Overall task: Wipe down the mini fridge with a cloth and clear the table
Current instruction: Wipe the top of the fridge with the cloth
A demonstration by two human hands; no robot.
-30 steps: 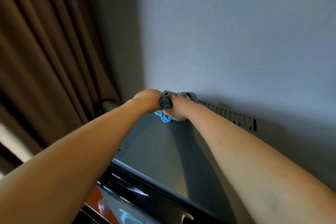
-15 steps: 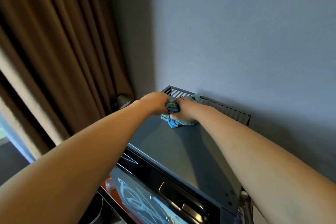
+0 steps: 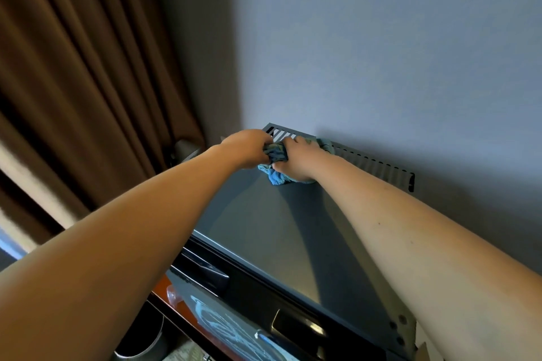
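Observation:
The mini fridge (image 3: 264,231) has a flat grey top and a black front with a glossy door below. A crumpled blue cloth (image 3: 275,176) lies at the back of the top, just in front of the slotted vent grille (image 3: 378,165). My left hand (image 3: 247,148) grips the cloth's left end with curled fingers. My right hand (image 3: 297,161) holds the cloth and presses it down on the fridge top. Both arms reach far forward over the fridge.
A grey-blue wall (image 3: 381,53) stands right behind the fridge. Brown curtains (image 3: 73,82) hang at the left. An orange-brown table edge (image 3: 164,290) shows under the fridge front, and a round bin (image 3: 143,343) sits on the floor below.
Both hands with the cloth stay at the back of the fridge top near the grille, shifting slightly. My view has moved, showing more of the fridge front than a second ago.

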